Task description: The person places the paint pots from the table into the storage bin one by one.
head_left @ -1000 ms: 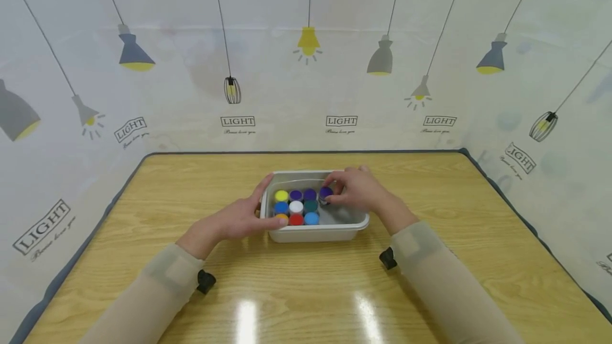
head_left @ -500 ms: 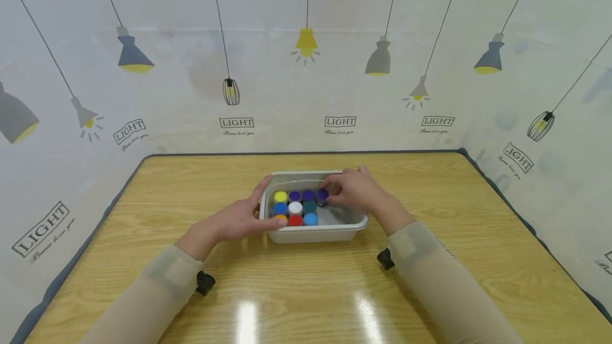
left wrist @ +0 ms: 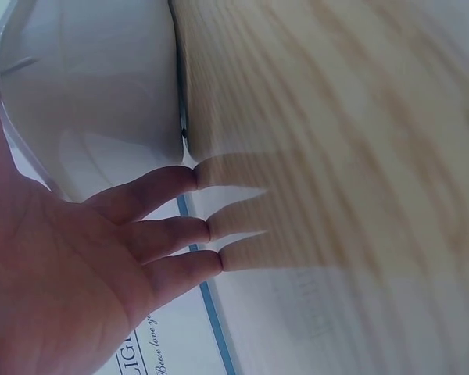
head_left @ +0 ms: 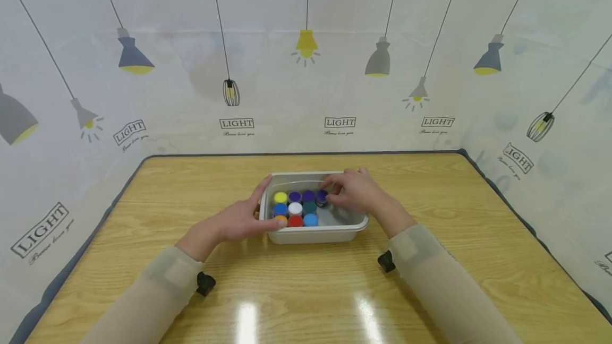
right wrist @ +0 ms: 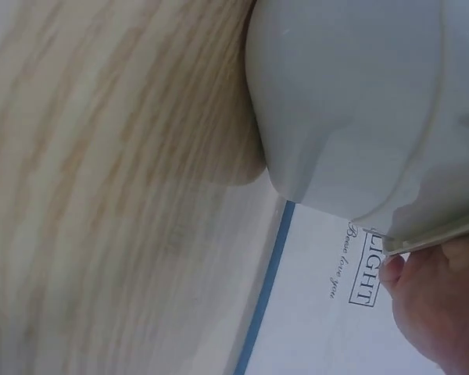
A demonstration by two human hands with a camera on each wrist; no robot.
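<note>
A light grey plastic bin (head_left: 313, 235) stands on the table. Inside, at its left part, several small jars stand close together, with lids such as yellow (head_left: 280, 197), white (head_left: 295, 208), red (head_left: 295, 221) and light blue (head_left: 311, 220). My right hand (head_left: 356, 191) pinches a purple-lidded jar (head_left: 322, 196) between thumb and forefinger at the right end of the back row. My left hand (head_left: 236, 219) spans the bin's left end, its thumb along the front rim, partly over an orange lid (head_left: 281, 217). In the left wrist view, three fingertips (left wrist: 211, 262) touch the tabletop outside the bin.
The wooden table (head_left: 306, 291) reaches back to a wall cover (head_left: 287, 89) printed with lamps. Jars fill the bin's left side, while its bare floor (head_left: 339, 216) shows at the right. Black wrist cameras (head_left: 205, 283) hang under both sleeves.
The purple-lidded jar in my right hand has come down and slightly left, beside the other purple lids in the back row. My left hand has stayed on the bin.
</note>
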